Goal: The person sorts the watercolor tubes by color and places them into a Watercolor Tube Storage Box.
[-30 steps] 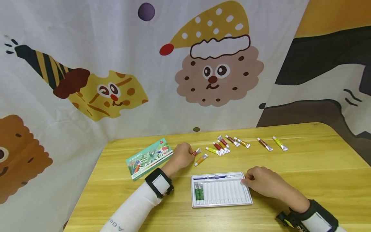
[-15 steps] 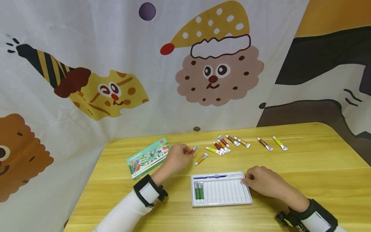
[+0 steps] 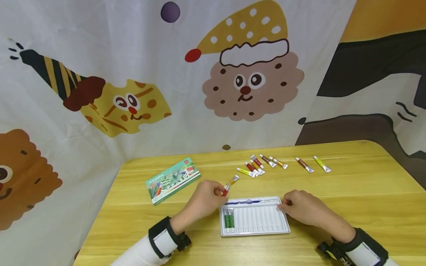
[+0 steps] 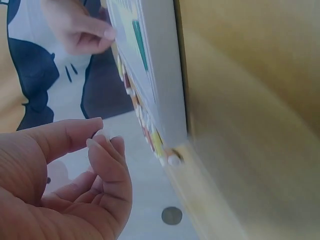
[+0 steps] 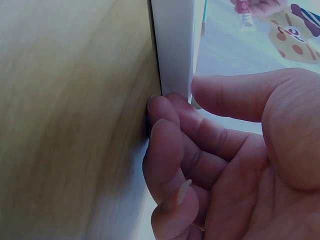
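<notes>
My left hand (image 3: 207,199) pinches a small red paint tube (image 3: 226,190) above the top left corner of the white plastic tray (image 3: 261,218). The tube's crimped silver end shows in the right wrist view, where the red tube (image 5: 243,9) hangs from the fingers. At the tray's right edge, my right hand (image 3: 304,208) grips the rim, thumb on top and fingers against the side. Two green paint tubes (image 3: 229,221) lie in the leftmost slots. A blue paintbrush (image 3: 247,202) rests in the tray's upper groove. Just behind the held tube is an ochre tube (image 3: 234,179).
A flat green paint box (image 3: 173,181) lies at the table's left. Behind the tray, several yellow, red, ochre and brown tubes (image 3: 252,167) are scattered. Farther right are a brown tube (image 3: 304,165) and a yellow tube (image 3: 322,164). A cartoon-printed cloth (image 3: 186,122) hangs behind the table.
My left hand has carried the red tube from beside the green box toward me, down to the tray's top left corner. The right hand has stayed at the tray's edge.
</notes>
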The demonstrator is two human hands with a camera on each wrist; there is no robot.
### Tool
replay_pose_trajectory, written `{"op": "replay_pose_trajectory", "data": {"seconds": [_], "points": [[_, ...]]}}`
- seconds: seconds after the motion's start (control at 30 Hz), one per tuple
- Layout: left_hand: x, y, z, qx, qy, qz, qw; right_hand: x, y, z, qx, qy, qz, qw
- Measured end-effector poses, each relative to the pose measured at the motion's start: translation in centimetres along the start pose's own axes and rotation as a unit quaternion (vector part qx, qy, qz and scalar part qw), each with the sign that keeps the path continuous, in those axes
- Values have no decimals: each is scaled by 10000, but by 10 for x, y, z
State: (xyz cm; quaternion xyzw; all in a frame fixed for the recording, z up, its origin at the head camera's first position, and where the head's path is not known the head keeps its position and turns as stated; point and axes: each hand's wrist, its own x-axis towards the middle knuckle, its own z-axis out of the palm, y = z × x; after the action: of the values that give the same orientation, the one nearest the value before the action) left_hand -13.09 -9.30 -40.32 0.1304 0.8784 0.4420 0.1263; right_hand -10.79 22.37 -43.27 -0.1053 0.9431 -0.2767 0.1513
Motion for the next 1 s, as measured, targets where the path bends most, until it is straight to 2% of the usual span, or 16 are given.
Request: {"op": "replay_pose_trajectory", "data": {"seconds": [0.27,0.5,0.7,1.0], "points": [[-13,5,13,-14,-191,-134,9997,-1,1,0,22,8,-43,10000],[-19,3,25,303,-318,-149,9989,0,1,0,35,13,-94,9999],[-20,6,30,188,-571,-492,9970,0,2,0,33,12,-94,9999],[-13,9,38,607,-726,-501,9942,0,1,-1,-8,15,-63,10000]]}}
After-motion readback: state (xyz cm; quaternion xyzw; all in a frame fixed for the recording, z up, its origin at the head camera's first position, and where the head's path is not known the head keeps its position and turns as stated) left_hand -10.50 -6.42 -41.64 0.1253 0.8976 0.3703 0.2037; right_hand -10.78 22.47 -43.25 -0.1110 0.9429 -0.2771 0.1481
